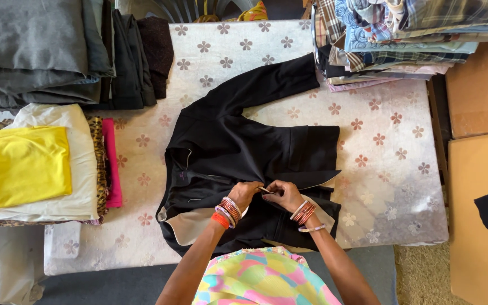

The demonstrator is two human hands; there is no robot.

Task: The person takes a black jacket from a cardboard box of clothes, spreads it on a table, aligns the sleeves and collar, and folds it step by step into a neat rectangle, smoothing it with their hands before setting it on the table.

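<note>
- Nearest the camera, the person's top of bright multicoloured patterned cloth (264, 279) fills the bottom middle of the head view, with both forearms reaching forward from it.
- The left hand (245, 192) has orange and red bangles (228, 211) on its wrist; its fingers are curled in, pinching the front edge of the black tailored jacket (238, 147).
- The right hand (283, 194) wears red and silver bangles (304, 214); its fingers are likewise closed to a pinch on the same jacket edge, the two hands almost touching fingertip to fingertip.
- The black jacket lies flat in the middle of the bench (391, 186), which is covered with a white cloth printed with small flowers. Its pale lining shows at the near left corner, and one sleeve stretches away toward the far right.
- Left of the jacket, well apart from it, a folded yellow cloth (24, 166) lies on a cream folded piece (83, 169), with leopard-print and pink fabric edges just beside.
- On the right stands brown cardboard (478, 169).
- At the far left is a stack of folded grey and dark garments (46, 51).
- At the far right is a pile of folded checked and blue shirts (402, 34).
</note>
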